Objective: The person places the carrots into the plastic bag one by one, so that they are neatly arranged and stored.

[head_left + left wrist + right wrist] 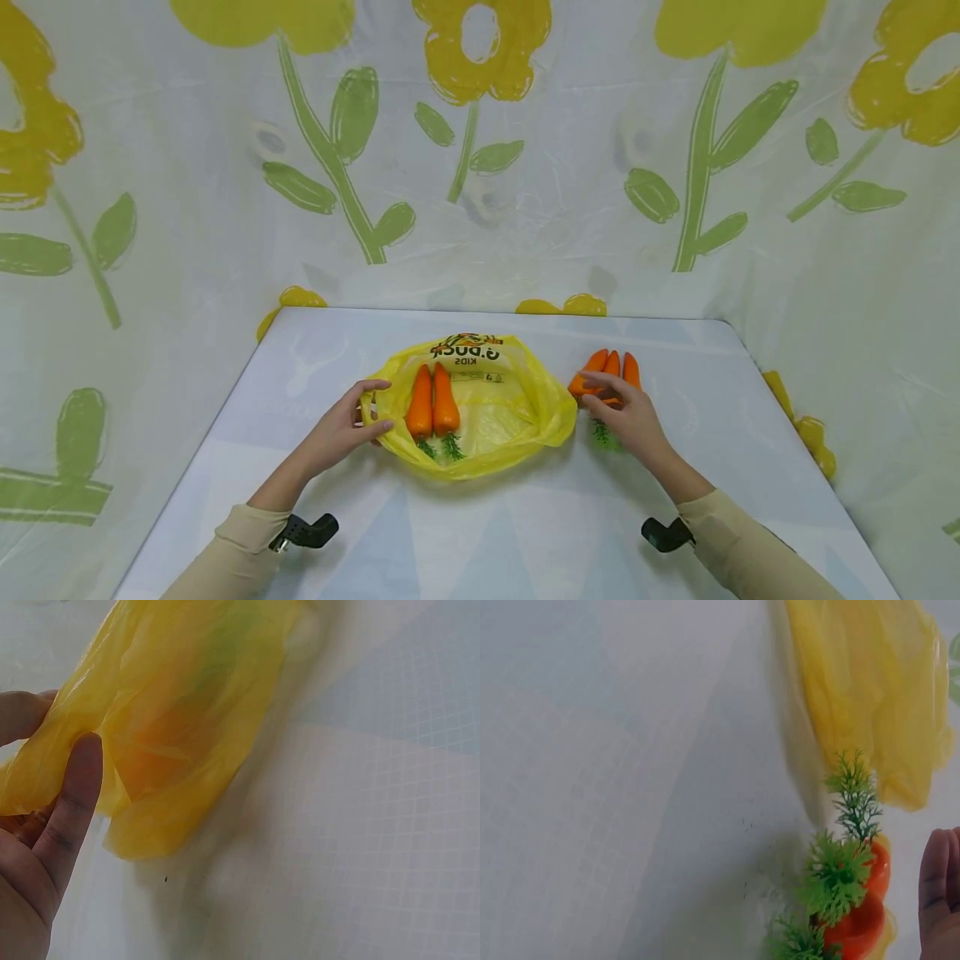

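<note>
A yellow plastic bag (502,421) with printed lettering lies on the table, its mouth spread wide. Two toy carrots (446,407) with green tops rest inside at its left part. My left hand (339,432) holds the bag's left rim, thumb on one side of the film and fingers on the other. Right of the bag lie three more carrots (632,369) side by side, leafy tops (836,874) toward me. Over these carrots is my right hand (632,419), its fingers loosely extended and nothing gripped; it partly hides them in the head view.
The pale table (487,542) has light blue triangle shapes. Behind it hangs a sheet (555,233) printed with yellow flowers and green leaves. A black wrist camera (313,531) sits on the left forearm, another camera (666,534) on the right.
</note>
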### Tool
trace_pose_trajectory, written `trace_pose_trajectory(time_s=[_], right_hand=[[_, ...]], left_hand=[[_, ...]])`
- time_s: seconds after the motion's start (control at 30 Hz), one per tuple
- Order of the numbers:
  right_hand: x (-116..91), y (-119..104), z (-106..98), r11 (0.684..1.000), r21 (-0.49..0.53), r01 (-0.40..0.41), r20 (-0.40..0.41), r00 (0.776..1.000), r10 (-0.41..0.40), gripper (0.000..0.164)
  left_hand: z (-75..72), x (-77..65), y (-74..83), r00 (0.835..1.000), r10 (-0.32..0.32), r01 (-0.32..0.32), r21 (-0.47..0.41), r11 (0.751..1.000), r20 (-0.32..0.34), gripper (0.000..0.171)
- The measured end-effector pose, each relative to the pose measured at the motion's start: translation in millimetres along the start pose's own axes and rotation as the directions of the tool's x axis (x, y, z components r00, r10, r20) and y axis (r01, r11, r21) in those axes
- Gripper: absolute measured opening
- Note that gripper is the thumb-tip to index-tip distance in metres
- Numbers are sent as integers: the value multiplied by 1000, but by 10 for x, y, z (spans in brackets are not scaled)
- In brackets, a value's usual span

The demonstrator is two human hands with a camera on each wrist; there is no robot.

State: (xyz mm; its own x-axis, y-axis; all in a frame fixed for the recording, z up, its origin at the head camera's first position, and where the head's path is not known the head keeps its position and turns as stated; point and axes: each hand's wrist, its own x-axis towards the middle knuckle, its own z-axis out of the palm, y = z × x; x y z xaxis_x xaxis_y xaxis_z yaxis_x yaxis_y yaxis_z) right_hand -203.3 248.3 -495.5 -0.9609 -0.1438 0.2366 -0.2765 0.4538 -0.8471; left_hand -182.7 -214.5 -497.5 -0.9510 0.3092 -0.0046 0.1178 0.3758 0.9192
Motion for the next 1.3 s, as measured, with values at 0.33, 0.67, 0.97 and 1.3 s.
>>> trace_pose_trajectory(time_s=[0.33,0.67,0.97,1.3], right_hand=[[-53,95,-102,997,-76,-34,-40,999,31,37],[-80,194,-222,994,-90,-65,-70,996,59,40],[-105,256,-319,995,-95,-39,-109,994,29,39],[-137,356,-435,995,-93,-31,-142,990,18,37]], left_hand=[[-5,3,-8,1000,5,-5,-6,1000,0,65],[-7,4,-30,1000,10,-10,-9,1000,-1,65],[-4,2,-26,1000,5,-5,-11,1000,-2,65],[6,-4,-37,1000,-2,2,-11,1000,-2,65]])
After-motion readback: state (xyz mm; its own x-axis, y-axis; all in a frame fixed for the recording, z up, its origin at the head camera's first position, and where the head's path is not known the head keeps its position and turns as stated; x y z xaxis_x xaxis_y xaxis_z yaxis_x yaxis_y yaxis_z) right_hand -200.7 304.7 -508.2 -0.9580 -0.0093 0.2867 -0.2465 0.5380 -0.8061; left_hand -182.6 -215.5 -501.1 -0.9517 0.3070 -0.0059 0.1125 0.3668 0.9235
